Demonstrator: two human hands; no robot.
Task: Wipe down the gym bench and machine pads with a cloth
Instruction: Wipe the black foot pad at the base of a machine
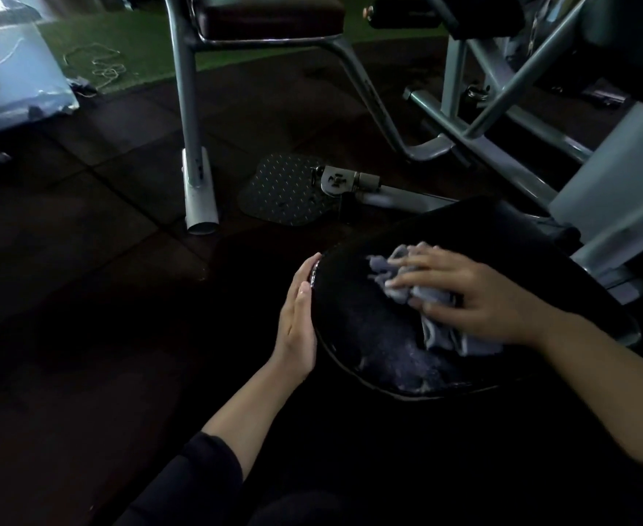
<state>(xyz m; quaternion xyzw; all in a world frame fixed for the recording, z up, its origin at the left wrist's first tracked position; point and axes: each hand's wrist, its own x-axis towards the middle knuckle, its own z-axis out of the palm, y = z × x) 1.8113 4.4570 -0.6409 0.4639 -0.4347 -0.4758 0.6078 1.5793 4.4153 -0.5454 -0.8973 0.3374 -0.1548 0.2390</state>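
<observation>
I am in the middle of the wiping step, working on the black seat pad (373, 328) of the machine in the lower right of the head view. My right hand (475, 298) lies flat over the grey cloth (437, 313), fingers spread and pressing it down onto the top of the pad; the grip there is a press more than a clench, though the thumb side looks tucked into the bunched fabric and I cannot tell how tightly. The cloth sits crumpled under that palm, on the pad's upper face, toward the machine frame (612, 199). My left hand (299, 320) is released, fingers straight, its palm laid against the pad's left rim to steady it.

The pad's near part shows a speckled, damp-looking sheen around the cloth, so I judge this section is partly covered, while the edge under my left hand and the far dark part look untouched, though the light is too poor to be sure.

The next move, as I read it, calls for drawing the cloth toward the near rim in overlapping passes, keeping pressure even, and then shifting my left hand so the rim itself can be wiped. After that the dark red padded bench (270, 17) standing beyond, on its grey legs, awaits the cloth, along with a roller pad (403, 15) near the top. A perforated foot plate (285, 191) lies on the dark floor between the two machines.
</observation>
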